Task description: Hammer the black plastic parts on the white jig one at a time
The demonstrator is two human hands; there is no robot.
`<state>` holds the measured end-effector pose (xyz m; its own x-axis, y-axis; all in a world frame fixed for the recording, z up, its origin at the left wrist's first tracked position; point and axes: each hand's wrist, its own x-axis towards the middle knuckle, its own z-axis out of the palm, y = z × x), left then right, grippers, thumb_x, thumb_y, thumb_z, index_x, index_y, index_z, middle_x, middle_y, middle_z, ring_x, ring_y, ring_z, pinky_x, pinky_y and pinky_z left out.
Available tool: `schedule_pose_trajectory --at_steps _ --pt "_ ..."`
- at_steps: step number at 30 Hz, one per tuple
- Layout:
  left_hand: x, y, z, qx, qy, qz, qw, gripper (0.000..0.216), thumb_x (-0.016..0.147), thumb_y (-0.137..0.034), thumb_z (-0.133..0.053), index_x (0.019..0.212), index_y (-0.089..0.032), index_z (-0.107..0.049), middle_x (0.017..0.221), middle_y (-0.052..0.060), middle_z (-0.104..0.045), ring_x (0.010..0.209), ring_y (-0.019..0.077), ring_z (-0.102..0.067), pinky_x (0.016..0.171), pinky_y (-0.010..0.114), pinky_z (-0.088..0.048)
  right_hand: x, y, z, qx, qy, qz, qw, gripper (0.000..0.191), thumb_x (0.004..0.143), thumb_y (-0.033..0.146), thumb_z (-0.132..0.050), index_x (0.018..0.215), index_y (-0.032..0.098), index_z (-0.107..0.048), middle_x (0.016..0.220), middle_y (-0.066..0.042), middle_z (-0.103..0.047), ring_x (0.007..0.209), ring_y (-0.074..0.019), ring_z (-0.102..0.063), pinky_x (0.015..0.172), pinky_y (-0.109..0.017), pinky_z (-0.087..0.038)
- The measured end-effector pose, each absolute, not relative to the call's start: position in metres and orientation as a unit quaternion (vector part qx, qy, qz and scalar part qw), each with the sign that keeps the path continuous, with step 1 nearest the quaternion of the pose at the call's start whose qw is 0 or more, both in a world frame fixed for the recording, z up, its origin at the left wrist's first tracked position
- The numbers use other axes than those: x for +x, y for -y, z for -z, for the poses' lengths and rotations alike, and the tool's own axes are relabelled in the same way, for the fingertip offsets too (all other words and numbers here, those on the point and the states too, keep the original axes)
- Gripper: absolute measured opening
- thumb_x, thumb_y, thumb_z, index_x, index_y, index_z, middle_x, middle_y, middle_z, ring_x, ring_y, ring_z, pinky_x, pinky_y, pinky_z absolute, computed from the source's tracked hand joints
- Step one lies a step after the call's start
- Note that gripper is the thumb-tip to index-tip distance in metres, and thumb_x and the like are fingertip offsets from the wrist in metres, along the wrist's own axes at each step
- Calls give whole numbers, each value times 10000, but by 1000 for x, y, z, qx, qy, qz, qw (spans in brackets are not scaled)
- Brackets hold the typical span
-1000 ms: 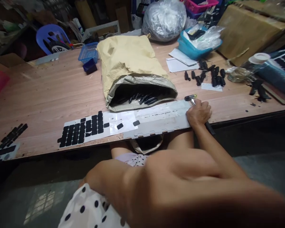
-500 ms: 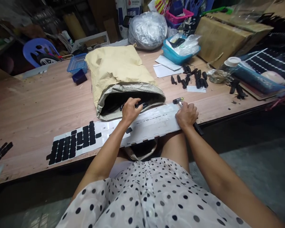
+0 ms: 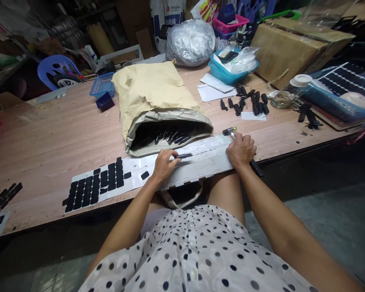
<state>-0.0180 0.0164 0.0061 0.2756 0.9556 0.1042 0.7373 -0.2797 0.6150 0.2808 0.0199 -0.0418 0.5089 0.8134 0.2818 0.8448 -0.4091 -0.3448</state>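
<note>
Between the thumb and fingers of my left hand is a slim black stick-like piece, pointing right above the white board. My right hand is wrapped round a small hammer; its head rests near the board's right end and the black handle shows below the hand. Just beyond my left hand, the open mouth of a tan sack shows many similar black pieces inside. Rounded black pads lie in rows on the board's left part, with a loose black pad beside my left wrist.
Black clip-like parts lie on the table at right, near white papers. Behind stand a teal basket, a cardboard box and a stuffed plastic bag. A small navy bin sits left of the sack.
My left hand has come out of the sack mouth toward me, bringing a slim black piece over the board. My right hand keeps its hold on the hammer.
</note>
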Motion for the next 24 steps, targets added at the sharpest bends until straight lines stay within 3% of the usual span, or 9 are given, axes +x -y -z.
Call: schedule_pose_trajectory --at_steps 6,11,17,24 --pt "-14 14 16 730 -589 -231 258 139 832 -143 -755 923 -246 -730 997 19 -730 990 231 -617 942 386 -492 287 -23 38 -840 482 29 247 424 900 193 -484 1264 148 -697 1102 -197 -609 991 -321 -527 817 -431 -402" --pt "-7 9 19 725 -597 -233 251 139 821 -174 -782 926 -262 -759 997 19 -726 1002 239 -609 929 390 -483 295 -18 25 -838 471 -41 274 381 868 183 -489 1143 147 -750 988 -156 -626 913 -294 -566 830 -426 -458" --pt "-5 10 20 720 -600 -232 259 124 790 -199 -805 889 -265 -769 940 6 -721 973 236 -601 939 395 -479 237 40 14 -665 587 -127 443 340 979 294 -436 1196 225 -688 1076 -96 -683 979 -249 -620 899 -406 -536" --pt "-1 8 22 708 -614 -222 268 121 775 -207 -806 876 -269 -779 920 0 -717 949 222 -599 932 383 -474 170 76 24 -535 701 -191 430 421 1032 252 -407 1374 258 -652 999 -75 -671 918 -220 -652 867 -361 -576"
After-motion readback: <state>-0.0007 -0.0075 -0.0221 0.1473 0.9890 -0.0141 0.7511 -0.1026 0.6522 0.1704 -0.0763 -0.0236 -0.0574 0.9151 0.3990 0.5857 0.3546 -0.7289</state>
